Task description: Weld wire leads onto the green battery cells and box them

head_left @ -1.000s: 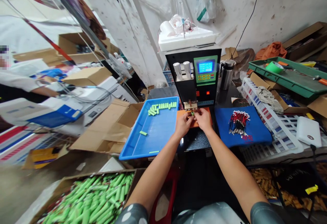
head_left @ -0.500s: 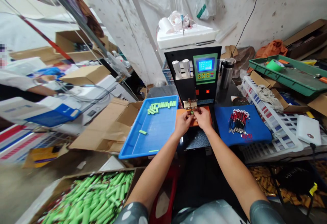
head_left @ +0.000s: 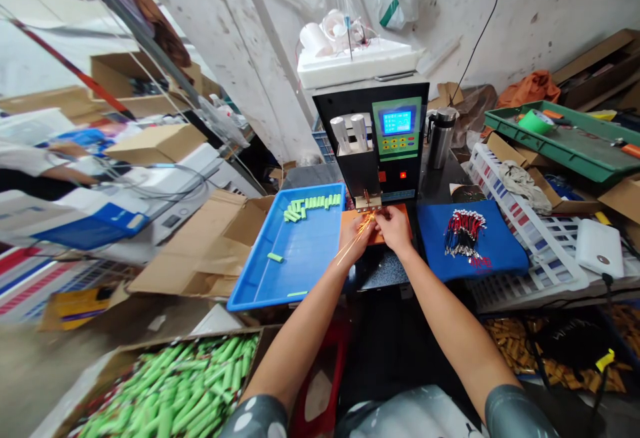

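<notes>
Both hands meet under the welding head (head_left: 369,203) of a black machine (head_left: 400,178) with a lit blue screen. My left hand (head_left: 357,235) and my right hand (head_left: 393,228) have their fingers pinched together there; whatever lies between them is hidden by fingers and sparks. Orange sparks (head_left: 353,243) fly out over my left hand toward the wrist. An orange pad (head_left: 347,219) lies beneath the hands. Left of them, a blue tray (head_left: 305,265) holds several green cells (head_left: 315,202) and a lone one (head_left: 275,257). Red and black wires (head_left: 465,233) lie on a blue cloth (head_left: 505,251) at the right.
A carton of green cells (head_left: 180,391) stands at lower left. Flattened cardboard (head_left: 185,251) lies beside the tray. At the right are a steel flask (head_left: 442,138), a white basket (head_left: 530,225), a green tray (head_left: 575,151) and a white power bank (head_left: 599,248). Another person's arm (head_left: 65,173) shows far left.
Orange sparks have appeared at my fingertips and spray down over my left hand. The green piece visible between my fingers before is now obscured. The whole view has shifted slightly.
</notes>
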`<state>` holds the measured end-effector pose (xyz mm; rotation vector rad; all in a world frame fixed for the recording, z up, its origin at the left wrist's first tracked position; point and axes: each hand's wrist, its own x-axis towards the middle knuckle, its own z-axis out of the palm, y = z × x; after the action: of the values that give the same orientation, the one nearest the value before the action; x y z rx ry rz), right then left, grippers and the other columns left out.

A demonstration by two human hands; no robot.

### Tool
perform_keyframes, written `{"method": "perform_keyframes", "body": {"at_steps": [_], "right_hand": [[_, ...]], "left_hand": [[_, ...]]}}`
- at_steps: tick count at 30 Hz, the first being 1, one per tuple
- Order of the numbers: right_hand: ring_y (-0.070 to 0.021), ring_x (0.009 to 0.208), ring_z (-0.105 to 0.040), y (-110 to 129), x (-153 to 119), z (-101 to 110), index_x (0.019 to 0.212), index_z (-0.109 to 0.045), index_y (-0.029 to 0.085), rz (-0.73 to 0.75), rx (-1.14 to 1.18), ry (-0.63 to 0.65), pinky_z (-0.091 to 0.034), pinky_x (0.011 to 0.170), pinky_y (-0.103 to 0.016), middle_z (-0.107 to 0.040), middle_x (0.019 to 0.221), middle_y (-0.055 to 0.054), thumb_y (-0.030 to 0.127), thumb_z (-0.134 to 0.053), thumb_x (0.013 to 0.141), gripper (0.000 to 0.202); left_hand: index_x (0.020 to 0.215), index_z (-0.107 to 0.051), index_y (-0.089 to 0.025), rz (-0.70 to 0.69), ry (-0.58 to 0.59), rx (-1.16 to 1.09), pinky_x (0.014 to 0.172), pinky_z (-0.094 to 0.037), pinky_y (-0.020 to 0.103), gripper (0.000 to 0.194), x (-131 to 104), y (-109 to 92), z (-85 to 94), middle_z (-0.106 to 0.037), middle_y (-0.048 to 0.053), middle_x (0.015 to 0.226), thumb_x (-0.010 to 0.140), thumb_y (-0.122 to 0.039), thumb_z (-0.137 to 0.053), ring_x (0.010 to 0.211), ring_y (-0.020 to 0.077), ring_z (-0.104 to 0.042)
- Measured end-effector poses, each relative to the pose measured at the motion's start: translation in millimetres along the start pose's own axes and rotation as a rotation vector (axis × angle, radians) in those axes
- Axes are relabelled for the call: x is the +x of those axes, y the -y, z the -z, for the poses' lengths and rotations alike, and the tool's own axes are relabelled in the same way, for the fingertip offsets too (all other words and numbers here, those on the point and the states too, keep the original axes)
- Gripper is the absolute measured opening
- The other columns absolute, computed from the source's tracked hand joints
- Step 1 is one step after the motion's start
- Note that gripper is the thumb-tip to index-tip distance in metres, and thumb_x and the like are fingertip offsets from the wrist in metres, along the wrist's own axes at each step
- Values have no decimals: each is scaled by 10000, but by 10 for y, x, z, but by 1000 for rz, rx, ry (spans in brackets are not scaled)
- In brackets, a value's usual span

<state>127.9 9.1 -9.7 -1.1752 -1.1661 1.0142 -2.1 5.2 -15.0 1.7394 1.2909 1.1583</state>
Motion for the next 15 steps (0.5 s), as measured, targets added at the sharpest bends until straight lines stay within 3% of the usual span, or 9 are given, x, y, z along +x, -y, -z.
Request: {"method": "perform_keyframes", "body": {"at_steps": [11, 15], "right_hand": [[-130, 544, -608, 25, -40, 15, 771, -585, 208, -33, 48, 25, -487, 478, -204, -647, 684, 9, 293, -608, 818, 100], [-121, 460, -584, 44, -80, 200, 790, -597, 186, -92, 115, 103, -485, 437, -199, -613, 591, 19, 331, -627, 817, 151]], "left_hand": [[989, -697, -137, 44, -13, 6, 527, -414, 215, 328, -42, -144, -20, -684, 35, 717, 830, -404, -595, 563, 142, -568], [948, -701, -137, 55, -14, 51, 497, -385, 214, 384, -35, -143, -25, -667, 32, 680, 796, -480, -621, 530, 140, -547]]}}
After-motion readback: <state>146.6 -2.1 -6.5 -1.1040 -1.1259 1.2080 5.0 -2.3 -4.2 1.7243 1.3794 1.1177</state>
